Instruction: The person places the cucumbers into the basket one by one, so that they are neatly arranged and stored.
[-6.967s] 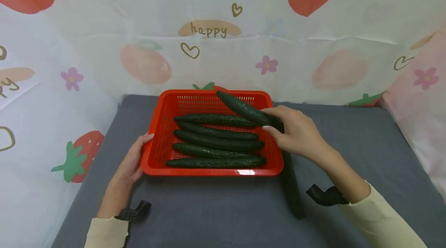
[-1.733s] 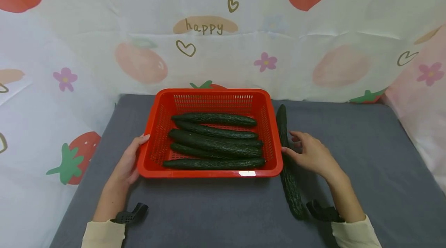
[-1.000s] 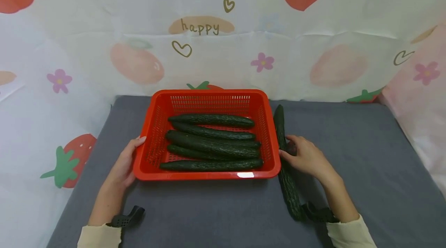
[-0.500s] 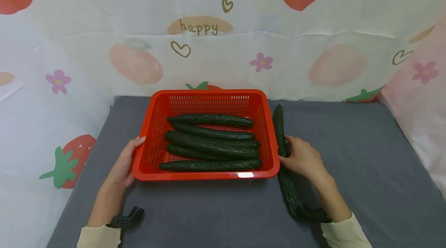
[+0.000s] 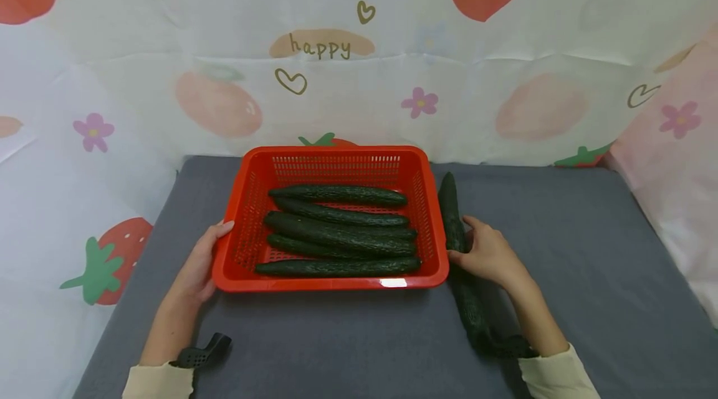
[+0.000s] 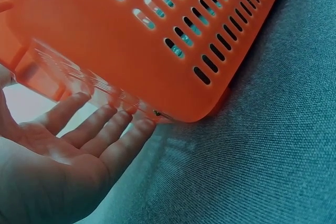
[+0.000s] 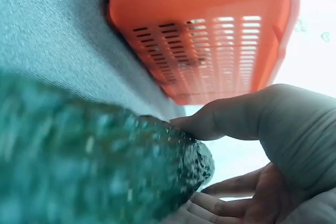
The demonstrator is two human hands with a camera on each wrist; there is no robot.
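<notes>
A red plastic basket (image 5: 331, 285) with slotted walls holds several dark green cucumbers (image 5: 339, 267), lying crosswise; one rests partly on top of others. At the basket's left end my left hand (image 5: 203, 262) holds it, thumb on the rim. In the left wrist view its fingers (image 6: 123, 142) lie against the outer wall. Another cucumber (image 5: 467, 305) lies lengthwise just outside the basket's right side. My right hand (image 5: 489, 254) grips this cucumber around its middle. Seen from the right wrist, the thumb (image 7: 226, 119) presses one side, and the fingers are partly hidden behind the cucumber.
Grey cloth (image 5: 336, 343) covers the table. A white curtain (image 5: 348, 100) printed with strawberries, flowers and hearts hangs close behind the basket and along both sides. Dark camera mounts (image 5: 204, 352) sit on both wrists.
The cucumber held over the basket earlier now lies among the others inside. My right hand has moved down to the cucumber outside and closed its fingers on it. My left hand stays at the basket.
</notes>
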